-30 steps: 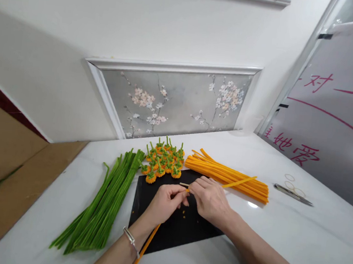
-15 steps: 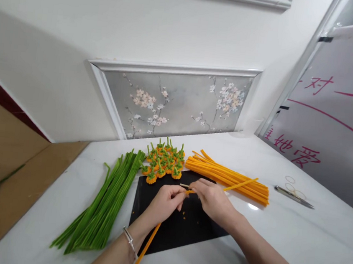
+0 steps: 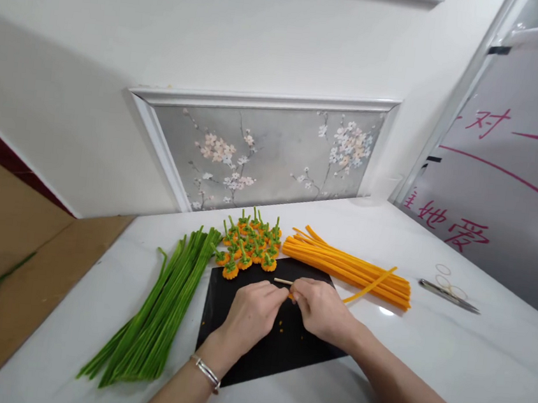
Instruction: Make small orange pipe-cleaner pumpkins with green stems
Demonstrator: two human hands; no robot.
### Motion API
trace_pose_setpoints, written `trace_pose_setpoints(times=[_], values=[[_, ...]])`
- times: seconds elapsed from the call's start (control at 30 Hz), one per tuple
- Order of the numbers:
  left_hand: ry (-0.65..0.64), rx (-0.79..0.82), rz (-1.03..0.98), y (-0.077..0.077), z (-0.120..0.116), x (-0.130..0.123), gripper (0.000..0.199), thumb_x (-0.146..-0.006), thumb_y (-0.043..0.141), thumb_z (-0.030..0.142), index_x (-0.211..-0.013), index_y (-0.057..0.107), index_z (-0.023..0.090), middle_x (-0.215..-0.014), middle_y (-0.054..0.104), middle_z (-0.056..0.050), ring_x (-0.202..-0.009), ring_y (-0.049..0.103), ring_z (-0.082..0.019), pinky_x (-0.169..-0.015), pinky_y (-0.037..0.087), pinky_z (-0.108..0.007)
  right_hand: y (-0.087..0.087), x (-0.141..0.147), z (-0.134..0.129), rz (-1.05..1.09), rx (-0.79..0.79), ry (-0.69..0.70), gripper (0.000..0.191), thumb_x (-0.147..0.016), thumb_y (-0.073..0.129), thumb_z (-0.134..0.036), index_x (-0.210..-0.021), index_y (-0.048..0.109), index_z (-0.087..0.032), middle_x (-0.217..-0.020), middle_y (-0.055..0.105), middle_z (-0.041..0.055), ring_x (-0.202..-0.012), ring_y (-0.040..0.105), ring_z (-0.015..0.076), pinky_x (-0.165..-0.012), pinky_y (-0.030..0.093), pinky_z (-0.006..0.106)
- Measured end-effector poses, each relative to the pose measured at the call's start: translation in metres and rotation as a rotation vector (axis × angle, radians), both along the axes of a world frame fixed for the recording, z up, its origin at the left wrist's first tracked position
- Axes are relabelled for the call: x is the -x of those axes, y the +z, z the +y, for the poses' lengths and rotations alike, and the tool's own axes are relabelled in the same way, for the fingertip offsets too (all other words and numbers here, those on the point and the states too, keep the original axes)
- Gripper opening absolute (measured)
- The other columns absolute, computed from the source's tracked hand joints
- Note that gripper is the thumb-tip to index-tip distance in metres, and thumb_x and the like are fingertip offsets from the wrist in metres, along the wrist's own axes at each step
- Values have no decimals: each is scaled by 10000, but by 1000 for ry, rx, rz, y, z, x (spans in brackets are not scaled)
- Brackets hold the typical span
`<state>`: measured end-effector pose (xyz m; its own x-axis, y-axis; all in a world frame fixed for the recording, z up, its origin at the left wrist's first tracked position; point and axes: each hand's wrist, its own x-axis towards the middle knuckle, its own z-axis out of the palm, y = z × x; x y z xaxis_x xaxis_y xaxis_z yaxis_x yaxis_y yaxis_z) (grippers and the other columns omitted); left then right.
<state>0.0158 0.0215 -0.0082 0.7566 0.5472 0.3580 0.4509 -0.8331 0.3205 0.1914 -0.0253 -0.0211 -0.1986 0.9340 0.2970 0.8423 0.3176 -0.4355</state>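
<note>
Over the black mat [image 3: 252,360], my left hand [image 3: 255,309] and my right hand [image 3: 320,306] meet, fingers closed. A thin pale stick [image 3: 282,282] sticks out to the left from my right fingers. An orange fuzzy stem [image 3: 370,285] runs out behind my right hand, up over the orange bundle. Both hands pinch its orange part between them, mostly hidden by the fingertips. Small orange pumpkin-like pieces with green tops [image 3: 247,250] stand just beyond the mat. Tiny orange bits lie on the mat.
A bundle of green stems [image 3: 161,312] lies to the left, an orange bundle [image 3: 348,267] at the back right. Scissors or tweezers [image 3: 449,296] and thin rings [image 3: 443,270] lie on the right of the white table [image 3: 424,372]. A panelled wall stands behind.
My left hand has turned, its back now facing up more. The orange strand that hung below it no longer shows. More of the pale stick is visible, and the stem's right end has shifted slightly.
</note>
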Motion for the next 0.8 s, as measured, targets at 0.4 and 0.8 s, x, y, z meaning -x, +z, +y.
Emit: trace_pose_setpoints(times=[0.4, 0.8], values=[[102, 476, -140, 2, 4, 0, 294, -857, 465, 169, -592, 591, 160, -532, 565, 18, -503, 483, -105, -525, 320, -221, 3, -1, -1, 37, -62, 79, 212, -940, 419, -139, -953, 623, -196, -903, 639, 45, -795, 604, 155, -667, 415, 233], [95, 510, -153, 2, 5, 0, 283, -856, 472, 196, -598, 584, 163, -550, 562, 20, -531, 501, -114, -546, 339, -222, 2, 1, 1, -232, -73, 88, 192, -885, 462, -57, -874, 616, -171, -837, 628, 46, -737, 578, 158, -620, 387, 242]])
